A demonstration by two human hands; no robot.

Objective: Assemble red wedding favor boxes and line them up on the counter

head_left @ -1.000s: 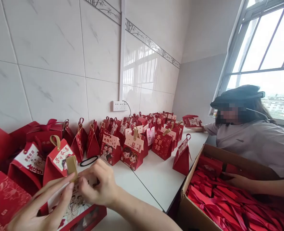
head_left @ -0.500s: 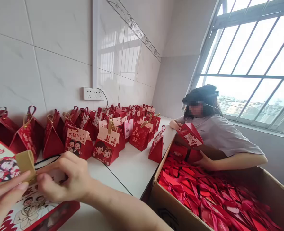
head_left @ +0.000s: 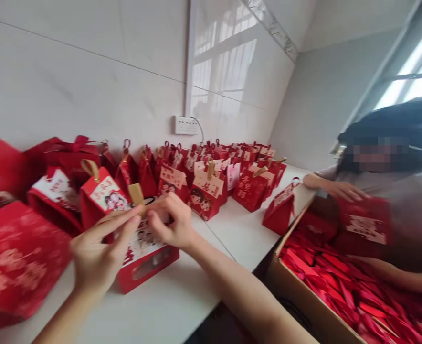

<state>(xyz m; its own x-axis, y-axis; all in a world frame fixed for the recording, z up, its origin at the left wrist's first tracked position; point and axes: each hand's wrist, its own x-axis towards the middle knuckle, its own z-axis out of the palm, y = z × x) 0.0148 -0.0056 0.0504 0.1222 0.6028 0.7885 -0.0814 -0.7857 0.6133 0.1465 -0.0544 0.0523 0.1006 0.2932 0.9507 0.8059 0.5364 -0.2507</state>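
Observation:
A red gift box (head_left: 144,258) with a cartoon couple printed on its white flap stands on the white counter (head_left: 182,306) in front of me. Both my hands meet at its top, just below the tan loop handle (head_left: 136,193). My left hand (head_left: 100,248) pinches the flap with thumb and fingers closed. My right hand (head_left: 171,222) is closed on the same flap from the right. The picture is blurred by motion.
Several finished red gift boxes (head_left: 204,191) stand in rows along the tiled wall. A large red box (head_left: 17,263) lies at my left. A cardboard carton (head_left: 304,301) of flat red boxes sits at the right, where another person (head_left: 393,191) holds a red box.
The view has swung left and down and now blurs. My hands stay pinched on the box top. The other person has lowered a red box toward the carton.

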